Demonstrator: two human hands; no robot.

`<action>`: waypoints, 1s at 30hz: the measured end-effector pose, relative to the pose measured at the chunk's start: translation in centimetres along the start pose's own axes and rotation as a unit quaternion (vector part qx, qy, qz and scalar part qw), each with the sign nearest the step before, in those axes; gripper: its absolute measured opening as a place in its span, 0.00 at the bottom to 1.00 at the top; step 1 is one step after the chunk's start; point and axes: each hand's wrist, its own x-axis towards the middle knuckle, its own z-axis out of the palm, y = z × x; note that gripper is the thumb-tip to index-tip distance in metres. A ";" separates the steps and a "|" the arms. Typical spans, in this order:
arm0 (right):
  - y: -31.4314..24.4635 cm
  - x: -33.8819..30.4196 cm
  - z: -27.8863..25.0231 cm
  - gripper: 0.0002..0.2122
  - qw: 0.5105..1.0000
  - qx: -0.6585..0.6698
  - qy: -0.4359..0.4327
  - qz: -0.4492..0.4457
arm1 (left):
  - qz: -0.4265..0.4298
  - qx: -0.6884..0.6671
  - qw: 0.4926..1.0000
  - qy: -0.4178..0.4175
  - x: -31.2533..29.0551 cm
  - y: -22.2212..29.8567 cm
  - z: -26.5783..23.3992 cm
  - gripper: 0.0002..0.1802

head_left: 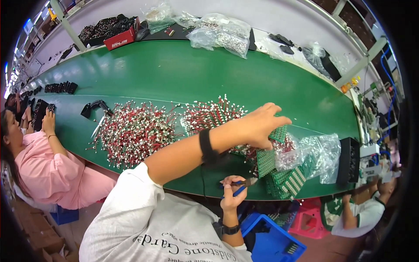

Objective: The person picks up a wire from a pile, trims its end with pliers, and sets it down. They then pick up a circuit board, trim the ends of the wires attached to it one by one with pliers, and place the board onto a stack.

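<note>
My left hand (264, 126) reaches across to the right, fingers spread, over a stack of green circuit boards (266, 162). Its fingertips are close to the upper boards; whether they touch them I cannot tell. A black strap (207, 146) circles that wrist. Nearer the table's front edge, my right hand (233, 192) is closed around blue-handled pliers (239, 191), whose jaws point right toward the boards. Behind my left forearm lies a heap of red wires with white connectors (214, 111), partly hidden by the arm. A larger heap of such wired parts (137, 133) spreads to the left.
A clear plastic bag (323, 157) and a black tray (348, 160) stand right of the boards. Tweezers (98, 127) lie by the left heap. Bagged parts (222, 35) and a red box (120, 39) line the back. A blue bin (273, 240) sits below; a co-worker (52, 166) sits left.
</note>
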 end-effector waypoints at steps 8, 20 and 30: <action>0.0 -0.1 -0.3 0.12 1.000 0.017 -0.012 0.002 | -0.116 0.062 0.978 -0.164 4.1 -0.3 1.0 0.51; 0.0 0.0 -0.8 0.12 0.999 0.026 -0.022 0.006 | -0.014 0.036 0.998 0.042 4.4 0.5 -0.6 0.39; -0.4 -0.1 -0.8 0.12 0.999 0.034 -0.016 0.025 | 0.041 0.039 0.964 0.260 1.7 5.1 -6.4 0.38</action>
